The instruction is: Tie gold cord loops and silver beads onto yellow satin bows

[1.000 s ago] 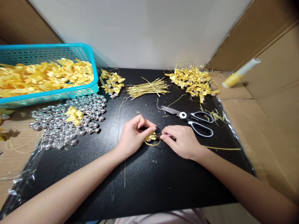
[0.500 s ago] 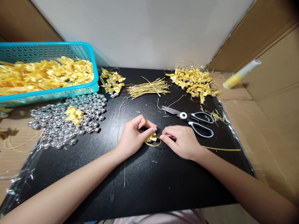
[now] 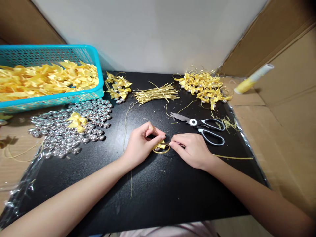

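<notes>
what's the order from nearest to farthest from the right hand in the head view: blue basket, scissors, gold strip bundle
1. Scissors: just beyond the right hand
2. Gold strip bundle: farther back, to its left
3. Blue basket: far left, at the back

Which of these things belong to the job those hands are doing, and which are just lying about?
Likely part of the job:
yellow ribbon bow, pinched by the left hand, right hand beside it
silver beads
yellow bows in the turquoise basket
beaded bows at back right
bundle of gold cords
scissors

Probably just lying about:
cord scraps by the scissors
white-and-yellow roll
</notes>
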### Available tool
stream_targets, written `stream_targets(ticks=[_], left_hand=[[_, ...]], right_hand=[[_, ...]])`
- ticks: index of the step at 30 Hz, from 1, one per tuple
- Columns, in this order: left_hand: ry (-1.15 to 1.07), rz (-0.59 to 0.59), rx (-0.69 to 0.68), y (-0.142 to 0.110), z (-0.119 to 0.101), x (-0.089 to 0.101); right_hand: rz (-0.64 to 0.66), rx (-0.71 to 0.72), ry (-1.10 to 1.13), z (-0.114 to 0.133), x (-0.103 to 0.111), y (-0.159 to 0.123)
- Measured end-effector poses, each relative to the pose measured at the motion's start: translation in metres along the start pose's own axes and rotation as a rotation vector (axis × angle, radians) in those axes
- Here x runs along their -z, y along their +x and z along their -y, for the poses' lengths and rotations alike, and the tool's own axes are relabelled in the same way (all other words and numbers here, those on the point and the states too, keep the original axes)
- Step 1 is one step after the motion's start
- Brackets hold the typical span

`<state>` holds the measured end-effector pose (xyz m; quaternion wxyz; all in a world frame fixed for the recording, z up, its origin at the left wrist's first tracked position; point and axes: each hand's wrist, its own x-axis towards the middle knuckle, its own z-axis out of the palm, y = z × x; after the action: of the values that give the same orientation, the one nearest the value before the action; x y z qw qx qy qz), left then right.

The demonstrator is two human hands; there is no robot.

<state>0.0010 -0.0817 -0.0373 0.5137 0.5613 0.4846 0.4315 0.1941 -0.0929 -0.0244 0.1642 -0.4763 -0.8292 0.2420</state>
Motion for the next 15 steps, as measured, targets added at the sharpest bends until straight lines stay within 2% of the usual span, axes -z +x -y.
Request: stream_targets(ticks=[15], left_hand=[[0.007, 0.001, 0.01, 0.0002, -0.0005, -0.0007]], right_hand=[[-0.016, -0.006, -0.028, -0.0006, -0.0017, 0.0002]])
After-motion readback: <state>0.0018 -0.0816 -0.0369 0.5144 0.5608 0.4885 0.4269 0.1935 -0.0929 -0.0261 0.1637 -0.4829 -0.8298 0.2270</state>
